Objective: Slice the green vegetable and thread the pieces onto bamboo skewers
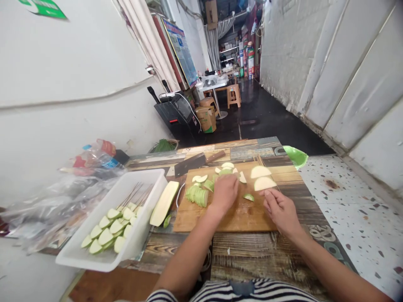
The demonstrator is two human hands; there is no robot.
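Observation:
My left hand (pixel 225 192) reaches down among zucchini pieces (pixel 226 172) on the wooden cutting board (pixel 195 220); its fingers are curled and their tips hidden. Closed in a pinch, my right hand (pixel 281 210) appears to hold a thin skewer (pixel 278 188) at the board's right side. Two half-round zucchini slices (pixel 264 183) sit just beyond its fingertips, one above the other. A fanned stack of zucchini slices (pixel 197 196) lies left of my left hand. Between the hands is a small green end piece (pixel 248 197).
A cleaver (pixel 192 164) lies behind the board, near loose skewers (pixel 259 160). At left, a white plastic tub (pixel 111 260) holds skewered slices (pixel 110 230). A cut zucchini half (pixel 164 203) rests between tub and board. Plastic bags (pixel 72 197) crowd the far left.

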